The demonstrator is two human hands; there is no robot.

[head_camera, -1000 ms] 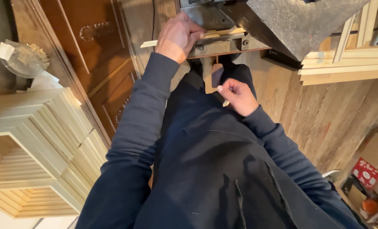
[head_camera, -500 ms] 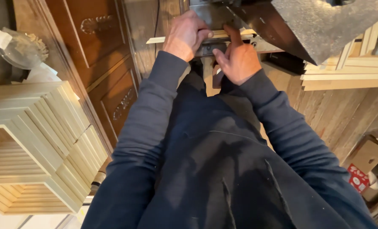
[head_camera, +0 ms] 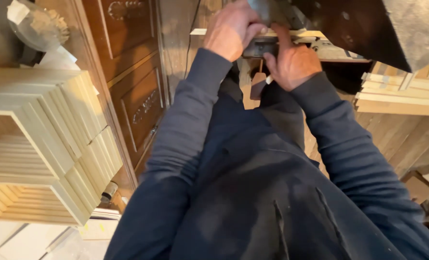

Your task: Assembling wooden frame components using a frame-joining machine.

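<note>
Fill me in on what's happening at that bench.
A person in a dark blue sweatshirt has both hands up at a grey metal machine. The left hand presses on a pale wooden strip lying across it; the right hand grips the machine's front. Stacked pale wooden frames sit to the left.

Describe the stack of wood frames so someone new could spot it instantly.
Start at the dark carved wooden cabinet that runs down the left of the view. To its left sits the stack of pale wood frames, mitred corners stepped one on another. Unlike the loose pale wood strips on the right, these are joined into closed rectangles.
</note>
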